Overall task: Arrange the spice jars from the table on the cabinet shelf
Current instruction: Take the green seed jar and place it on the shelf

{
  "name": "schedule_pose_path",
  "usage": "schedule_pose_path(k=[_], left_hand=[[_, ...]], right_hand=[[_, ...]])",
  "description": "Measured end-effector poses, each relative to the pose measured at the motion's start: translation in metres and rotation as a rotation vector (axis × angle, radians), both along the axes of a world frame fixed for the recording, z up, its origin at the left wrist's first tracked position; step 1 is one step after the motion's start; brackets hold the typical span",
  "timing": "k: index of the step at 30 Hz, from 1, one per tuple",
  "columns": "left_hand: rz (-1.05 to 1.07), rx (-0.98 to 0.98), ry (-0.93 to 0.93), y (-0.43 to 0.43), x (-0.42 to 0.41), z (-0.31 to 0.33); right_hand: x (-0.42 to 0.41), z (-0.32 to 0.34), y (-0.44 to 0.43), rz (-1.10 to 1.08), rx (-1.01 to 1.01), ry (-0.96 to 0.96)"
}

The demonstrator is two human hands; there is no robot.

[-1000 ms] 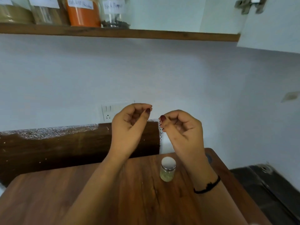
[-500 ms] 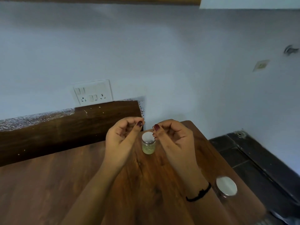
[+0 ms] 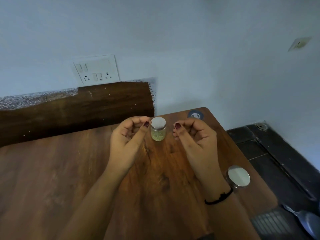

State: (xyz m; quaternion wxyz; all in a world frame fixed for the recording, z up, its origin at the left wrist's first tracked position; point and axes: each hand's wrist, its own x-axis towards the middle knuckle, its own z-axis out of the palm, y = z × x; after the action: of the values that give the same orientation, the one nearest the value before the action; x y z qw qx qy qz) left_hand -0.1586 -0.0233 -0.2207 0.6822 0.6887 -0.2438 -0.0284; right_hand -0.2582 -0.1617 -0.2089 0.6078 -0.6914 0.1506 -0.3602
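A small glass spice jar (image 3: 158, 130) with a silver lid and pale green-yellow contents stands upright on the wooden table (image 3: 69, 179), near its far edge. My left hand (image 3: 129, 142) hovers just left of the jar, fingers curled, thumb tip close to the lid; I cannot tell whether it touches. My right hand (image 3: 194, 137) is to the right of the jar, fingers curled, a clear gap from it. A second jar (image 3: 238, 176) with a silver lid stands by the table's right edge, beside my right wrist. The cabinet shelf is out of view.
A dark wooden board (image 3: 78, 108) leans along the wall behind the table. A white socket plate (image 3: 97, 69) is on the wall above it. Dark floor tiles (image 3: 277, 161) lie right of the table, with a grey object (image 3: 304, 220) at the lower right.
The view has tilted down, so the shelf with its jars has left the frame and the second jar has appeared. My hands have dropped to either side of the small jar and spread apart.
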Motion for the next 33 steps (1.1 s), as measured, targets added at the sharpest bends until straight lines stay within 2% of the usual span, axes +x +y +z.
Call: schedule_pose_path(k=[3, 9, 15, 19, 23, 26, 31, 33], left_hand=[[-0.002, 0.026, 0.039, -0.001, 0.012, -0.015], [-0.031, 0.211, 0.106, -0.013, 0.056, -0.069], [-0.022, 0.390, 0.141, -0.039, 0.095, -0.113], [-0.036, 0.544, 0.099, -0.059, 0.118, -0.138], [-0.048, 0.654, 0.051, -0.077, 0.138, -0.159], [-0.078, 0.687, 0.043, -0.092, 0.151, -0.173], [-0.076, 0.701, 0.160, -0.116, 0.172, -0.191], [-0.099, 0.702, 0.153, -0.122, 0.177, -0.198]], right_hand=[[0.011, -0.014, -0.003, 0.005, 0.026, 0.042], [0.047, -0.057, -0.022, -0.020, 0.004, 0.141], [0.083, -0.109, -0.037, 0.034, 0.027, 0.353], [0.109, -0.142, -0.051, 0.049, -0.064, 0.486], [0.136, -0.163, -0.061, 0.135, -0.128, 0.535], [0.159, -0.178, -0.068, 0.141, -0.240, 0.602], [0.191, -0.210, -0.078, 0.074, -0.315, 0.633], [0.199, -0.220, -0.079, 0.062, -0.329, 0.646]])
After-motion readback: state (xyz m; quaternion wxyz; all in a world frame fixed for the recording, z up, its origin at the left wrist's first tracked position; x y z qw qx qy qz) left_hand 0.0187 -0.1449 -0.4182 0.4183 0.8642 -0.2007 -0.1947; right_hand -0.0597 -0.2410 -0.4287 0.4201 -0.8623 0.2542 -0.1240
